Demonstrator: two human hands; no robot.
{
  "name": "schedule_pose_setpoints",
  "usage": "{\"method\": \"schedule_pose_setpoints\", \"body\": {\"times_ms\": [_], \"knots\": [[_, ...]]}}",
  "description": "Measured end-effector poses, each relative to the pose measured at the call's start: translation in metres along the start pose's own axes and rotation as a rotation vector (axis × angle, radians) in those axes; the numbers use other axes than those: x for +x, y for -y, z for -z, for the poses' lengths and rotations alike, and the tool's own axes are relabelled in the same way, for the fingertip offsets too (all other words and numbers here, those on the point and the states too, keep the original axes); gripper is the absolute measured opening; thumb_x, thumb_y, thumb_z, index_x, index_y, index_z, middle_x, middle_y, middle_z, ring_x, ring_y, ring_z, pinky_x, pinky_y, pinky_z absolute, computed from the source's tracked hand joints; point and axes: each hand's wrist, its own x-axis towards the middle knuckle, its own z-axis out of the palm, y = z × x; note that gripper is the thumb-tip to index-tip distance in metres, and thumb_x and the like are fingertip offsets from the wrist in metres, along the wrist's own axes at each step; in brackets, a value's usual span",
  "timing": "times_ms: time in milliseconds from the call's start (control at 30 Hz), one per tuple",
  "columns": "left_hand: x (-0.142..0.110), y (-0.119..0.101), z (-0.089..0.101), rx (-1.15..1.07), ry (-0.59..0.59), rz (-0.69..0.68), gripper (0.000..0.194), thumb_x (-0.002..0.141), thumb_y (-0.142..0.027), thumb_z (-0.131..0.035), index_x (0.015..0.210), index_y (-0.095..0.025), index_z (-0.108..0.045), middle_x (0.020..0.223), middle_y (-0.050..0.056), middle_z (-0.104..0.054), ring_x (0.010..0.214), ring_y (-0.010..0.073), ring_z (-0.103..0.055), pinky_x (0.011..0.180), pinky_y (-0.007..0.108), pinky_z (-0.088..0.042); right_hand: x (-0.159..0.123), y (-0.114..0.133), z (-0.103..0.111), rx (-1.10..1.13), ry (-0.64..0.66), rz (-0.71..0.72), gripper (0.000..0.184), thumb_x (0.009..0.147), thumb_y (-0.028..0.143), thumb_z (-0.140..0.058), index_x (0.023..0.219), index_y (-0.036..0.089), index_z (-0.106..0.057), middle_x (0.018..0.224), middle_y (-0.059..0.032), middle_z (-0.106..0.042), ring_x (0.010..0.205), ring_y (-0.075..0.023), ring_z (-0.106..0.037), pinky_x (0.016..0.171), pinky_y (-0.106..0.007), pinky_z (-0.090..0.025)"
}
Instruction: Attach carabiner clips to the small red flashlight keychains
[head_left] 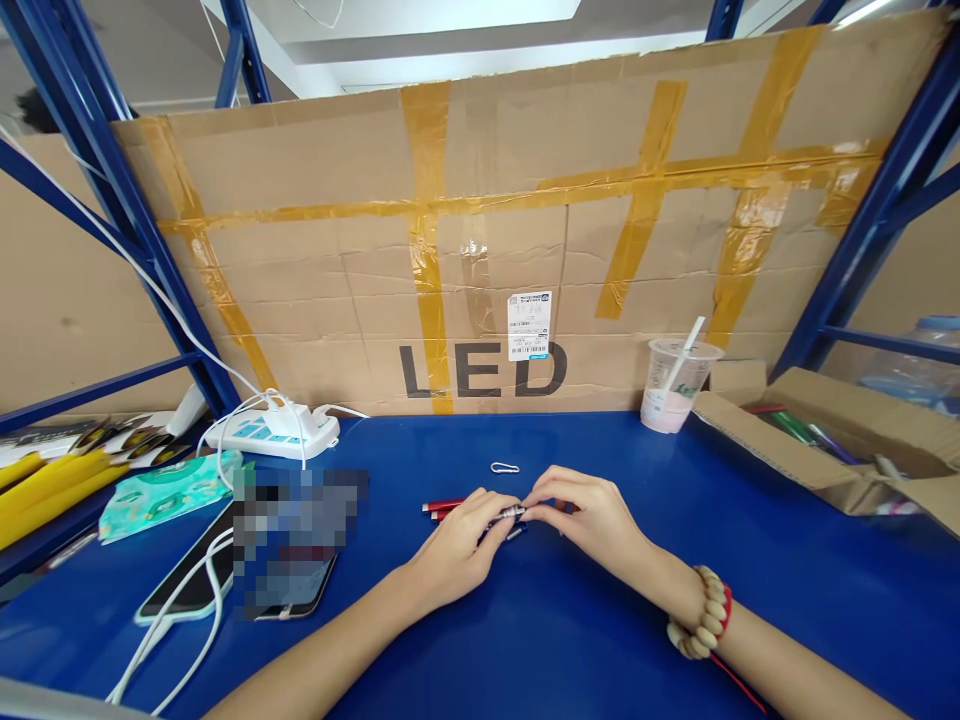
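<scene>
Closely pinched, the fingers of the left hand (459,545) hold a small silvery piece (513,511), its long axis running roughly sideways toward the right hand (592,512), whose thumb and forefinger close on its near end. Red sticks (441,506) lie just to its left, a wire clip (505,468) beyond, on the blue surface (525,640).

Small silvery piece (513,512), held sideways between left hand (466,538), right hand (592,515).

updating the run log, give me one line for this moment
left hand: pinching silvery part | right hand: at its end | beyond: metal clip
</scene>
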Motion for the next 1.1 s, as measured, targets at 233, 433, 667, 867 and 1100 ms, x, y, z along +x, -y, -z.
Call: {"method": "schedule_pose_setpoints", "body": {"times_ms": [233,433,667,867,1100], "knots": [[-0.0012,0.0041,-0.0031,0.012,-0.019,0.01,0.021,0.092,-0.018,-0.033,0.102,-0.019,-0.052,0.088,0.002,-0.057,0.081,0.0127,-0.051,0.075,0.022,-0.042,0.0009,0.0005,-0.0002,0.058,0.001,-0.043,0.01,0.079,0.027,-0.061,0.075,0.021,-0.067,0.075,0.0009,-0.062,0.057,-0.0071,-0.053,0.053,-0.017,-0.041],[-0.0009,0.0024,-0.0023,0.069,-0.053,-0.028,0.022,0.092,-0.018,-0.032,0.101,-0.017,-0.052,0.089,0.004,-0.057,0.08,0.0134,-0.052,0.072,0.023,-0.042,-0.0002,0.0003,-0.0023,0.082,0.006,-0.055,0.014,0.08,0.031,-0.059,0.076,0.021,-0.067,0.075,-0.0004,-0.062,0.059,-0.008,-0.054,0.054,-0.018,-0.042],[0.0016,0.0011,-0.002,0.211,-0.084,-0.058,0.027,0.093,-0.021,-0.027,0.098,-0.017,-0.054,0.086,0.005,-0.059,0.076,0.0159,-0.051,0.069,0.028,-0.042,-0.0008,0.003,-0.0056,0.088,0.01,-0.094,0.021,0.081,0.038,-0.057,0.077,0.02,-0.067,0.074,-0.0014,-0.062,0.056,-0.0081,-0.053,0.053,-0.019,-0.042],[0.0024,0.0042,-0.0044,0.27,-0.121,-0.059,0.03,0.093,-0.021,-0.026,0.101,-0.016,-0.055,0.087,0.006,-0.06,0.077,0.017,-0.052,0.071,0.03,-0.042,0.0015,0.007,-0.0042,0.099,0.002,-0.134,0.027,0.083,0.04,-0.053,0.076,0.019,-0.068,0.072,-0.0028,-0.062,0.055,-0.0089,-0.053,0.051,-0.02,-0.042],[0.0022,0.0008,0.0003,0.189,-0.036,-0.084,0.028,0.093,-0.021,-0.027,0.099,-0.017,-0.054,0.083,0.005,-0.059,0.075,0.0152,-0.052,0.073,0.028,-0.043,0.004,0.0057,-0.003,0.286,0.109,-0.311,0.031,0.075,0.046,-0.061,0.069,0.016,-0.066,0.069,-0.0008,-0.06,0.042,-0.0058,-0.051,0.043,-0.018,-0.04]]}}
